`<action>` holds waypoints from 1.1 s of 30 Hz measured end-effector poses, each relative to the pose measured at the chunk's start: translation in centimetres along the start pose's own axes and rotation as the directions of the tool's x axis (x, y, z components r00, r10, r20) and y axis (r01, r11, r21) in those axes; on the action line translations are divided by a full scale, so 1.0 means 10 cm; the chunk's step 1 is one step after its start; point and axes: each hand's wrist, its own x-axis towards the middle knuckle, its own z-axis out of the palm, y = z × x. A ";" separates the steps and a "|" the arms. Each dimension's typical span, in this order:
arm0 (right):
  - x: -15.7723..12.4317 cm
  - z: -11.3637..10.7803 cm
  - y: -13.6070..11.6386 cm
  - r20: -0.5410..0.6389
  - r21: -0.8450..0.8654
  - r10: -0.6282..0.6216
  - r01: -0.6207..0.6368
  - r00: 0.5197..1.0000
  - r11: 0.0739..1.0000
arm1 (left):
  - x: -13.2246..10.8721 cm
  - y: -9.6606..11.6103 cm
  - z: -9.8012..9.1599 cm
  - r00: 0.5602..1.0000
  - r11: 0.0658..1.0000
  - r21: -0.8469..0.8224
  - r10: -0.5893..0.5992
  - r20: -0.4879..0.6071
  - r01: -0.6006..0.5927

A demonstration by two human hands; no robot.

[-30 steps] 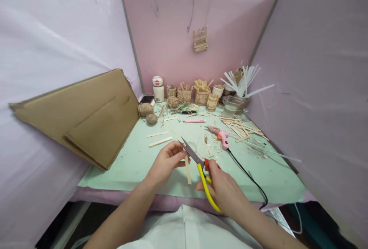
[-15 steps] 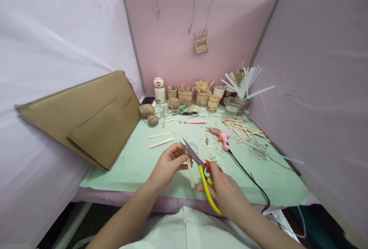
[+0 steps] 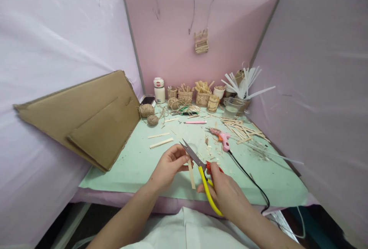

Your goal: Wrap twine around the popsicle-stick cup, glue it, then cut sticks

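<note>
Between the thumb and fingers of my left hand [image 3: 170, 166] is a flat, pale wooden stick [image 3: 191, 175], its lower end pointing down toward the table's front edge. My right hand [image 3: 223, 189] is closed around the handles of a pair of scissors [image 3: 206, 185], one handle yellow and the other red. Their dark blades are slightly parted and cross over the upper part of the stick, by the left fingertips. Whether the blades touch the wood I cannot tell. Both hands are above the front of the green tabletop [image 3: 129, 180].
A pink glue gun [image 3: 223, 138] lies right of centre, its black cord running to the front edge. Loose sticks [image 3: 240, 129] are piled behind it. Cardboard sheets [image 3: 97, 122] lean at left. Twine balls [image 3: 146, 110], a pink pen [image 3: 195, 122] and stick-filled baskets [image 3: 202, 99] stand or lie farther back.
Almost nothing differs. Hands, stick and scissors keep their places, with only a very slight shift of the whole view.
</note>
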 end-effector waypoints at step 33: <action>0.01 -0.01 0.13 -0.151 -0.087 -0.122 0.109 0.981 0.990 | 0.00 0.06 -0.02 0.994 0.951 0.293 0.107 -0.017 -0.098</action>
